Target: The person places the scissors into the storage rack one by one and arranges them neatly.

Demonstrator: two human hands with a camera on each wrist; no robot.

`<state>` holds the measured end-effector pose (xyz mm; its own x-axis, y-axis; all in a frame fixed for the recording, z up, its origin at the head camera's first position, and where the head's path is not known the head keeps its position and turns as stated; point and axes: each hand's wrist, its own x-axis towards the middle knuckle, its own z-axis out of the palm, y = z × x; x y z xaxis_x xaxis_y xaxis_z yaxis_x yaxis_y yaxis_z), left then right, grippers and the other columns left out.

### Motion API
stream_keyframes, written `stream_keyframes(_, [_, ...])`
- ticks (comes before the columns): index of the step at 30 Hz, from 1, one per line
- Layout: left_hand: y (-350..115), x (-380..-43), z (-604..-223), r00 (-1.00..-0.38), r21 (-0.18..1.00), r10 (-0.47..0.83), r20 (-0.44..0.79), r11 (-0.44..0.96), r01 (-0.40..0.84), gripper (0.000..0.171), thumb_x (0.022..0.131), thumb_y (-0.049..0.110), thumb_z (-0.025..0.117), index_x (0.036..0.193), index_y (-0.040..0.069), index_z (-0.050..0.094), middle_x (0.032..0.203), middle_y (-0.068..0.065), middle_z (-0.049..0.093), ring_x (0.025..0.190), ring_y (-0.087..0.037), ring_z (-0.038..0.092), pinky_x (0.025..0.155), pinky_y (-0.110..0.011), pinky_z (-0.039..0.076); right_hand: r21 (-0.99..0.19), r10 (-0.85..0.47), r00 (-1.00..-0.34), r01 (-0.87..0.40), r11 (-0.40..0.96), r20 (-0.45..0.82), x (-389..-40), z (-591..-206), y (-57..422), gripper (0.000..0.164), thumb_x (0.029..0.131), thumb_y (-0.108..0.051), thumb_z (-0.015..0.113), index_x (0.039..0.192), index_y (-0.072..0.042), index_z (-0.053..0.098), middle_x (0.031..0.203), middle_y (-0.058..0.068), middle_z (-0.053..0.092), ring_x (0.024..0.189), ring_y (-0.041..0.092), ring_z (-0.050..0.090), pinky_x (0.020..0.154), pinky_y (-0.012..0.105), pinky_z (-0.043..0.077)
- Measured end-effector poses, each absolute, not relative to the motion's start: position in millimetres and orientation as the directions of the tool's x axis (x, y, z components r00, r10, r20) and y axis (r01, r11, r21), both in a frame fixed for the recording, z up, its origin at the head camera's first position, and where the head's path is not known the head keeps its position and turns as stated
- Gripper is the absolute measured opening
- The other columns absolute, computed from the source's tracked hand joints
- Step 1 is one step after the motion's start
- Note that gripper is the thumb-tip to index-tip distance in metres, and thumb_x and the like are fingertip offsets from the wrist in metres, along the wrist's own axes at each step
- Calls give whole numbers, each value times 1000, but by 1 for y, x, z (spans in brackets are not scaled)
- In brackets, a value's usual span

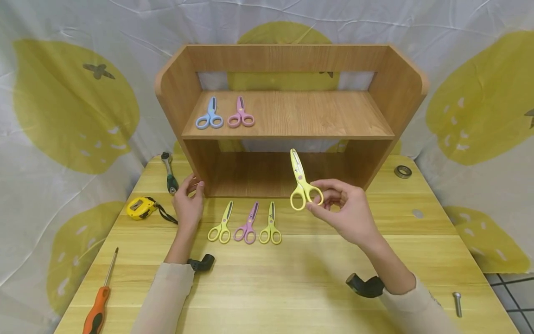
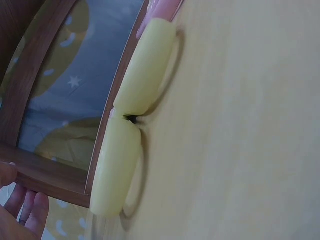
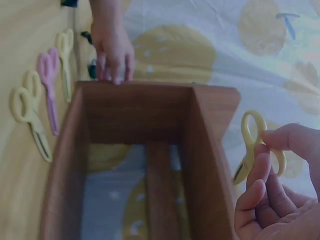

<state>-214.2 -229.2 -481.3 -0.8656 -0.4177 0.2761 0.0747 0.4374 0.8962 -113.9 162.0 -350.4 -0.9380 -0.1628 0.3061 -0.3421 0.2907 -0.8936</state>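
The right hand's (image 1: 348, 213) grip was clamped on pale-yellow craft scissors (image 1: 300, 177), thumb and fingers pinching one handle loop. Blades together and aimed away from the person, they were raised above the surface (image 1: 292, 287); from the head, their tip lay just below the front edge of the upper board of a two-tier wooden shelf (image 1: 288, 137). The left hand (image 1: 189, 202) held nothing up, its loosely bent fingers touching the outer side of the shelf's left panel, low near its front edge.

Along the shelf's bottom front edge lay a yellow pair (image 1: 224, 222), a purple pair (image 1: 250, 221) and another yellow pair (image 1: 271, 221), side by side and apart. On the upper board, blue scissors (image 1: 211, 112) lay near the left panel with a pink pair (image 1: 240, 109) just beside; a broad run of board stretched from there to the right panel.

Near the surface's left edge lay a ratchet wrench (image 1: 169, 171), a tape measure (image 1: 142, 207) and, toward the near corner, an orange-handled screwdriver (image 1: 98, 306). Near the right edge lay a bearing ring (image 1: 403, 171), a metallic disc (image 1: 417, 213) and a bolt (image 1: 458, 305). Open room spread between the forearms.
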Motion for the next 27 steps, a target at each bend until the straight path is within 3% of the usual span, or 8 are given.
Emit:
stream_keyframes(7, [-229,-215,-480,-865,892,-417,278,445,72,42,103,27,65,143,17,63,130,-8,72,114,-22,68,99,-46,58,-869,-121,-914,-405,286,386,-147,-315,158,38,86,-14,85,121,-9,73,80,-1,74,68,15,64,62,20,54])
stream_keyframes(11, [-230,-215,-480,-864,895,-422,273,440,68,42,103,27,65,143,17,63,130,-8,71,114,-22,68,99,-46,58,-846,-88,-914,-400,353,395,-174,-299,153,39,87,-21,85,123,-12,73,82,-3,76,73,16,65,67,20,55])
stream_keyframes(18, [-230,-215,-480,-867,896,-421,267,439,62,42,103,27,65,143,16,62,131,-9,71,115,-22,68,100,-46,58,-834,-47,-928,-353,424,369,-216,-278,143,41,86,-25,85,124,-15,73,81,-1,76,78,18,61,68,26,48])
stream_keyframes(27, [-229,-215,-481,-863,894,-421,280,442,74,41,102,26,66,142,16,64,129,-8,72,113,-22,69,99,-46,58,-838,-72,-958,-280,469,279,-251,-270,125,43,88,-24,81,129,-13,71,84,3,77,77,13,68,65,26,49])
